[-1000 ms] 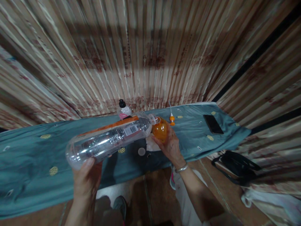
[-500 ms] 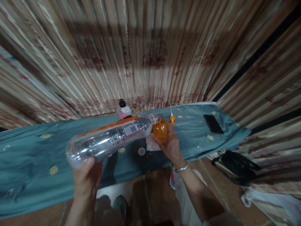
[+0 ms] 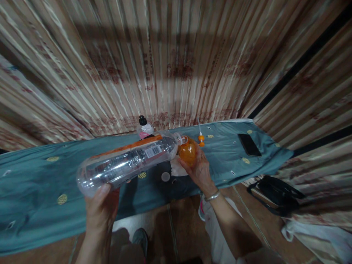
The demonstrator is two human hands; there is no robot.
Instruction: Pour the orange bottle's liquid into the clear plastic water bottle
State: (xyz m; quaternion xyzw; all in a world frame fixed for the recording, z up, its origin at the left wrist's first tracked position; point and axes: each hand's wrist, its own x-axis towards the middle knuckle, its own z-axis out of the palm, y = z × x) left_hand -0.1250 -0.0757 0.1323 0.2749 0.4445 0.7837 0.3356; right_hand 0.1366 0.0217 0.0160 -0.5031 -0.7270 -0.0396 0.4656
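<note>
A large clear plastic bottle [image 3: 121,167] with an orange-edged label lies tilted across the view, its base gripped by my left hand [image 3: 101,209]. Its open neck meets the mouth of a small orange see-through bottle [image 3: 187,152]. My right hand [image 3: 200,168] is wrapped around that orange bottle. Whether liquid is flowing between the two cannot be made out. Behind them, an orange pump top [image 3: 201,139] with a thin tube lies on the cloth. A round whitish cap [image 3: 165,177] rests below the large bottle's neck, beside a crumpled white item [image 3: 178,168].
A green-blue cloth [image 3: 35,183] covers the long table. At the back stands a clear bottle with a black top [image 3: 143,126]. A black phone [image 3: 249,145] lies to the right. Curtains [image 3: 170,66] hang behind. A black bag [image 3: 277,194] is on the floor at right.
Almost nothing differs. Both hands keep the two bottles mouth to mouth, with only a very slight shift of the large bottle's base to the left.
</note>
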